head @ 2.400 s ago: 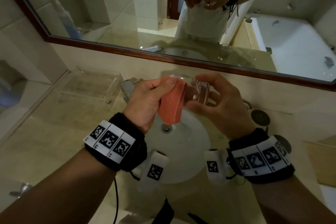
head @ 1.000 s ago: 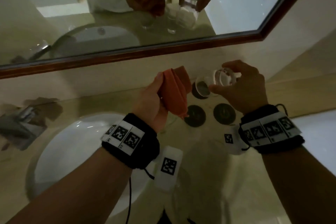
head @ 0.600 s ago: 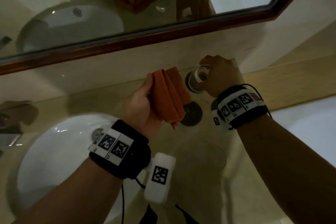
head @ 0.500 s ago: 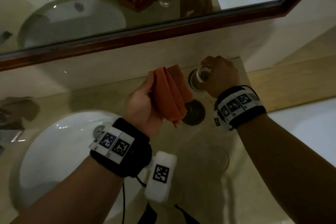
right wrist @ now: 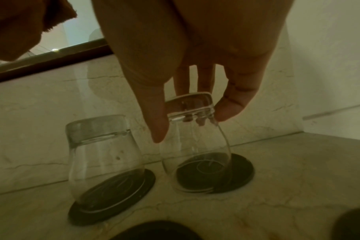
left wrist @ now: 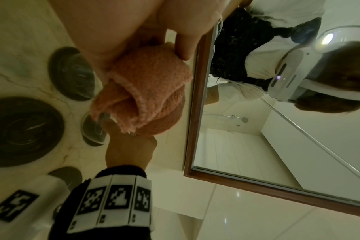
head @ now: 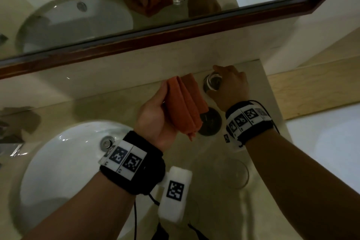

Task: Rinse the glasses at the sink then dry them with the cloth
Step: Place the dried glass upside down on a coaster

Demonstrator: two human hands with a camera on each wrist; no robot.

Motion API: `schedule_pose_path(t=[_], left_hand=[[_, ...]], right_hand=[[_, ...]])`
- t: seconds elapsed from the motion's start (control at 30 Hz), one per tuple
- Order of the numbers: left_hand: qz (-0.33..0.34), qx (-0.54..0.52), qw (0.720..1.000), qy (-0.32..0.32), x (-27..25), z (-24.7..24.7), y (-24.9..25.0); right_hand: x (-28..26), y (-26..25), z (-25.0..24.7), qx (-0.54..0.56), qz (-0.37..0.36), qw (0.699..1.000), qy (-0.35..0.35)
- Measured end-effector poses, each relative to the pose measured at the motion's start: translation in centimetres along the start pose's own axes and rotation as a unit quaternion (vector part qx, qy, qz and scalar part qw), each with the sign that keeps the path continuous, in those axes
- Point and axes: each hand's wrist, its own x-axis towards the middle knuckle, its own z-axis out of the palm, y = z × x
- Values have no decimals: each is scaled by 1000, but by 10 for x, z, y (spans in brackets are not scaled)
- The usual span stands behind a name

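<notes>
My right hand (head: 226, 84) pinches the base of a clear glass (head: 213, 83) that stands upside down on a dark coaster (right wrist: 236, 175) by the back wall. In the right wrist view the thumb and fingers (right wrist: 228, 107) sit around the base of this glass (right wrist: 195, 146), which leans slightly, its rim a little over the coaster's edge. A second glass (right wrist: 105, 159) stands upside down on the coaster to its left. My left hand (head: 155, 119) grips a folded orange cloth (head: 183, 103), held above the counter beside the glasses. The cloth (left wrist: 146, 91) fills the left wrist view.
The white sink (head: 58, 171) with its drain (head: 106, 142) lies to the left, the faucet (head: 11, 146) at the left edge. More dark coasters (left wrist: 25, 131) lie on the marble counter (head: 214, 210). A faint clear round shape (head: 231, 173) sits nearer me. A mirror (head: 175, 33) hangs above; a wooden ledge (head: 311, 91) is at the right.
My right hand carried the glass from over the sink to the back right and set it upside down on a coaster. The left hand came away from the glass, still holding the cloth.
</notes>
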Motion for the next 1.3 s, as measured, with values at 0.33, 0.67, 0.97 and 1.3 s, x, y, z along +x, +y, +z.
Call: schedule_pose_path(t=[0.33,0.67,0.97,1.3], left_hand=[[-10,2,1000,-6,5,4,1],[31,-3,999,-6,-37,-4,3],[71,-7,997,-8,-92,-18,-8],[94,-24,995,19,-122,-48,-22]], right_hand=[[-20,0,-16,48,5,998,30],[-111,-10,-38,-55,-38,987,-149],[-176,5,-12,-156,-28,952,-262],[-197,7,3,-117,-23,975,-189]])
